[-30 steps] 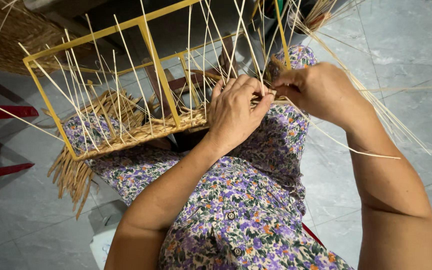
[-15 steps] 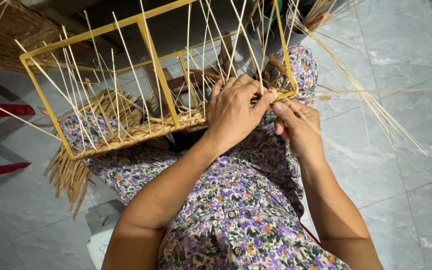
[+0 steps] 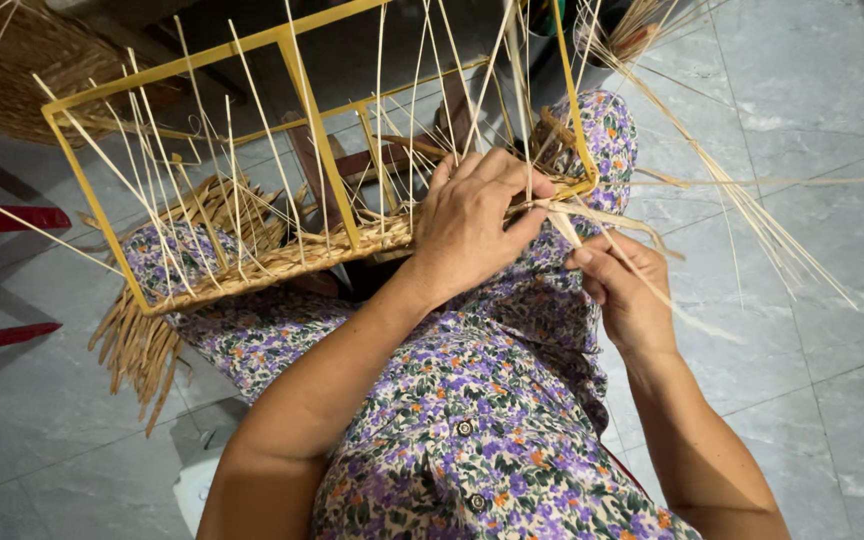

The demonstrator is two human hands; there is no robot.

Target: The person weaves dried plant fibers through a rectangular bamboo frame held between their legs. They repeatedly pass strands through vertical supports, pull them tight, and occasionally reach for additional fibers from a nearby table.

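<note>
Nope, no packages, labels, signs or screens anywhere in this shot, nothing boxed, tagged or lit up.
</note>
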